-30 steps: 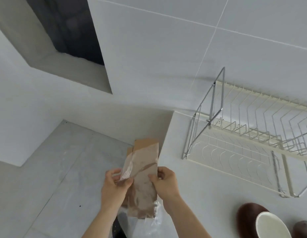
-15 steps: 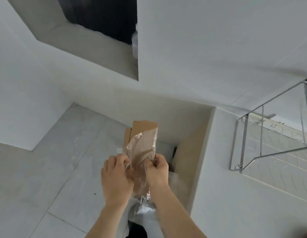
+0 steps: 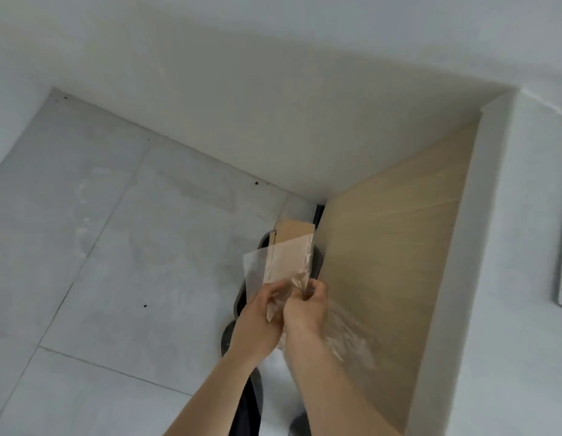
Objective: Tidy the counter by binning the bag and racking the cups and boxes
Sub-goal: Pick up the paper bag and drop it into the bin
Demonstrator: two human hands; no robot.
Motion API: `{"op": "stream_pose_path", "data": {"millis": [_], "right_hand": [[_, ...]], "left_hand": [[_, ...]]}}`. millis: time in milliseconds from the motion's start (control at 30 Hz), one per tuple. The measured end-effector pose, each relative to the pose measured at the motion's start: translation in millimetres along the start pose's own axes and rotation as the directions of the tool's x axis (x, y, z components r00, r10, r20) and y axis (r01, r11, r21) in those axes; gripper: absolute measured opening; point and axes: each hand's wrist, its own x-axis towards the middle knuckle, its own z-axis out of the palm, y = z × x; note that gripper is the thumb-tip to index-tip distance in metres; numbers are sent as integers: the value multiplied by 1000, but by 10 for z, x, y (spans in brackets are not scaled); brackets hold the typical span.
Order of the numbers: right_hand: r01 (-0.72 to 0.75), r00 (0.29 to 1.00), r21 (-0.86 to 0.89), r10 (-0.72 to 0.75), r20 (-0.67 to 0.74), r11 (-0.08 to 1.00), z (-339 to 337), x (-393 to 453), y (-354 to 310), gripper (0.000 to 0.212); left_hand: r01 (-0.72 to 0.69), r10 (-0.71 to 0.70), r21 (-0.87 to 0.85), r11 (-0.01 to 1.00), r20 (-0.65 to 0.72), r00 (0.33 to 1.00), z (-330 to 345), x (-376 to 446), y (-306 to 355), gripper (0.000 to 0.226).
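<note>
Your left hand (image 3: 257, 319) and your right hand (image 3: 308, 305) sit side by side, almost touching, with fingers curled tight on the lower end of a crinkled clear plastic bag (image 3: 278, 270) that wraps a flat brown cardboard piece (image 3: 294, 239). You hold the bag upright in the air, its top end pointing away from you, out over the grey tiled floor (image 3: 100, 247) and just left of the pale wooden side panel (image 3: 396, 247) below the white counter edge (image 3: 481, 215). A dark rounded rim (image 3: 317, 262) shows behind the bag, mostly hidden; what it belongs to is unclear. Loose plastic trails below your right wrist against the panel.
</note>
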Motion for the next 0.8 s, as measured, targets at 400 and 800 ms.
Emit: {"op": "stream_pose_path", "data": {"millis": [400, 800], "right_hand": [[-128, 992, -251, 121, -41, 960, 598, 1130, 712, 15], [191, 978, -543, -110, 178, 817, 408, 968, 408, 48]], "left_hand": [[298, -244, -222, 928, 241, 939, 736, 962, -1094, 43], [228, -227, 120, 966, -17, 974, 268, 925, -925, 45]]}}
